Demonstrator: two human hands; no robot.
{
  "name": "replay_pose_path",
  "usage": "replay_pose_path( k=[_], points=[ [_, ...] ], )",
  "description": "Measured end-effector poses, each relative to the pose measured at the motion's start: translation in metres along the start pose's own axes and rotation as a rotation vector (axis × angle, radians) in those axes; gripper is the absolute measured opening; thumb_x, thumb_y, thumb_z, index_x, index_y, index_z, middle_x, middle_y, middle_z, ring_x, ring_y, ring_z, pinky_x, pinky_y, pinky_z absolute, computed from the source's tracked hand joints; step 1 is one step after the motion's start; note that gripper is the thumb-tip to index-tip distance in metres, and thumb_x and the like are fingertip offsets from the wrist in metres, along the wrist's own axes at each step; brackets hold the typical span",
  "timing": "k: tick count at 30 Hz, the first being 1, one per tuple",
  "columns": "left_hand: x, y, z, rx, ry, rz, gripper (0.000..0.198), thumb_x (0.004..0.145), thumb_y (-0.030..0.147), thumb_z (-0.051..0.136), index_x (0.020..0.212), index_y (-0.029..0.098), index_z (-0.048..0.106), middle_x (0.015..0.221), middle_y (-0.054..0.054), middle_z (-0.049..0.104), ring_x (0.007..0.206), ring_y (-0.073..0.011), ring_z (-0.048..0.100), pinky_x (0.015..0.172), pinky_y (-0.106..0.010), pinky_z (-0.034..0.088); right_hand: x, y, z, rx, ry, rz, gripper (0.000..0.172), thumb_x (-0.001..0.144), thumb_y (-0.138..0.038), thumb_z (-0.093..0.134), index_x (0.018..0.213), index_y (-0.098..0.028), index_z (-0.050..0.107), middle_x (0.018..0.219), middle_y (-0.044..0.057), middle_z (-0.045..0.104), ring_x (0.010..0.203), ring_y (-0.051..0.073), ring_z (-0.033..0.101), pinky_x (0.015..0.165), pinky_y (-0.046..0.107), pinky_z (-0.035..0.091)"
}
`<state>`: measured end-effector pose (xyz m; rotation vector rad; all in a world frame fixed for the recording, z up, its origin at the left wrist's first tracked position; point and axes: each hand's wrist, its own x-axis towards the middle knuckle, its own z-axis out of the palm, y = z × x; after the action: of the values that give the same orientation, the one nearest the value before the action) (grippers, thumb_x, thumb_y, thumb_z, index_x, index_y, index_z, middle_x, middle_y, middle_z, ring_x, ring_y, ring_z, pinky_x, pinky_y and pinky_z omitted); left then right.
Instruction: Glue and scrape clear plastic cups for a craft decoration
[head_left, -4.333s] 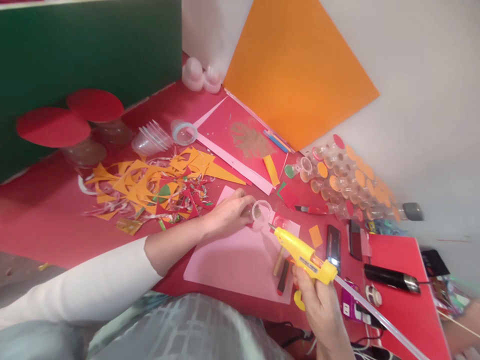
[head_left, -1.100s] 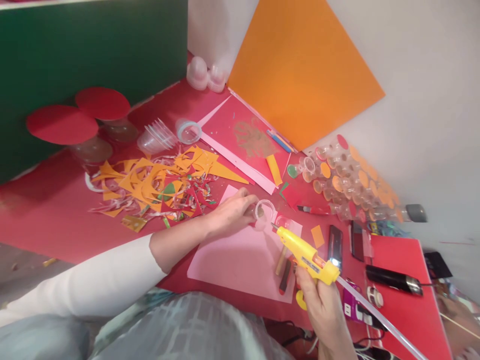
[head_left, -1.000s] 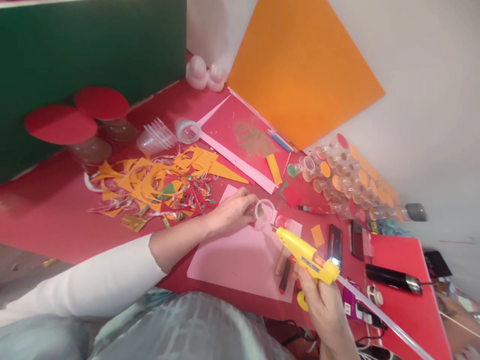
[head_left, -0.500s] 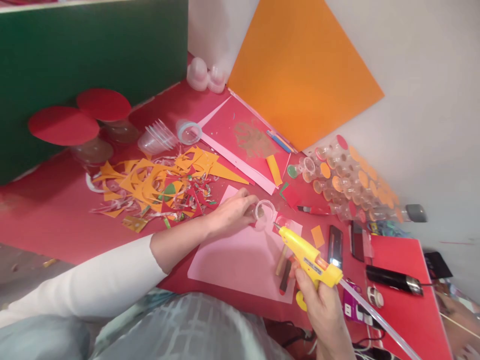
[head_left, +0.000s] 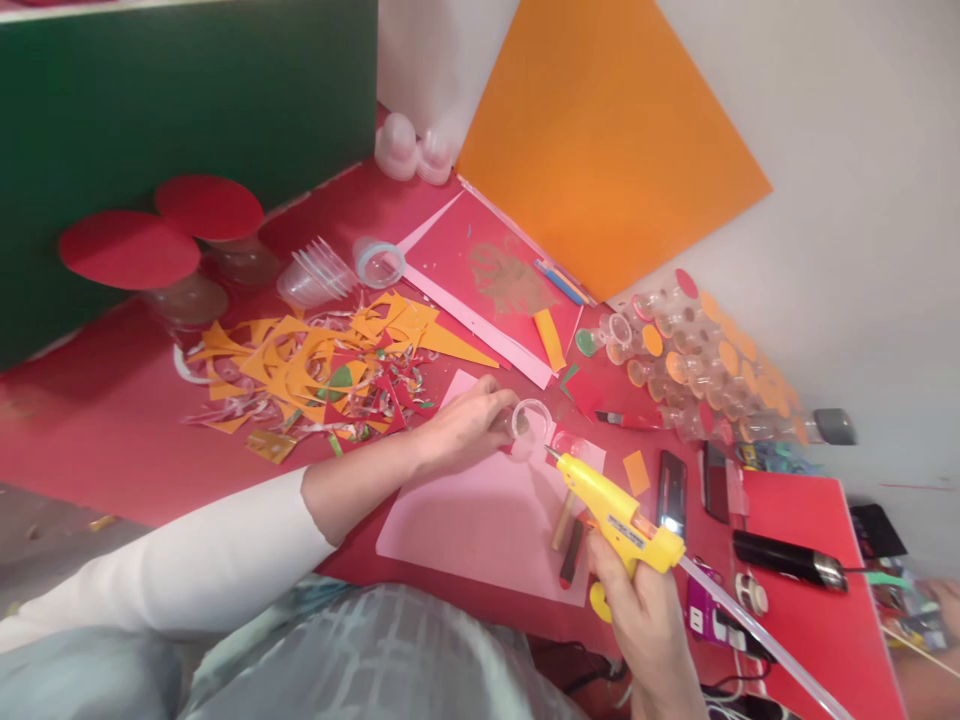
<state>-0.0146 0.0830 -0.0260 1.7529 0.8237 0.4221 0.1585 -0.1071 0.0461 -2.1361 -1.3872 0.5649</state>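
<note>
My left hand (head_left: 465, 428) is closed round a small clear plastic cup (head_left: 528, 424), which lies on its side over a pink sheet (head_left: 480, 520). My right hand (head_left: 645, 610) grips a yellow glue gun (head_left: 611, 505). A clear glue stick (head_left: 757, 640) runs out of the gun's back. The gun's nozzle points at the cup's rim, a finger's width from it. A second small clear cup (head_left: 566, 443) with red in it stands just right of the nozzle.
A heap of orange and red paper scraps (head_left: 322, 365) lies to the left. Several small cups with coloured discs (head_left: 697, 365) are stacked at the right. A phone (head_left: 670, 493), a black tool (head_left: 787, 556) and an orange board (head_left: 600, 130) are nearby.
Almost nothing moved. The glue gun's nozzle stays at the cup's rim, shifting only slightly, and my left hand keeps its hold on the cup.
</note>
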Motion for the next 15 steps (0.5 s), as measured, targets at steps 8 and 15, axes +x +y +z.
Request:
replay_pose_path(
  k=[8, 15],
  points=[
    [-0.0003, -0.0018, 0.0006, 0.008, -0.009, 0.011, 0.015, 0.08, 0.016, 0.064, 0.094, 0.02, 0.065, 0.091, 0.0, 0.046, 0.074, -0.015, 0.053, 0.073, -0.029, 0.046, -0.0042, -0.0007, 0.0062, -0.061, 0.121, -0.074, 0.039, 0.09, -0.053, 0.061, 0.074, -0.019, 0.071, 0.052, 0.004, 0.069, 0.043, 0.019, 0.064, 0.042, 0.025, 0.053],
    [0.0, -0.0026, 0.0012, 0.007, -0.032, 0.006, 0.021, 0.078, 0.015, 0.065, 0.099, 0.02, 0.066, 0.093, -0.001, 0.045, 0.082, -0.0169, 0.055, 0.077, -0.03, 0.047, -0.0064, 0.0037, 0.0056, -0.124, 0.131, -0.112, 0.046, 0.092, -0.059, 0.057, 0.077, -0.019, 0.073, 0.06, 0.008, 0.074, 0.048, 0.021, 0.069, 0.047, 0.027, 0.057]
  ],
)
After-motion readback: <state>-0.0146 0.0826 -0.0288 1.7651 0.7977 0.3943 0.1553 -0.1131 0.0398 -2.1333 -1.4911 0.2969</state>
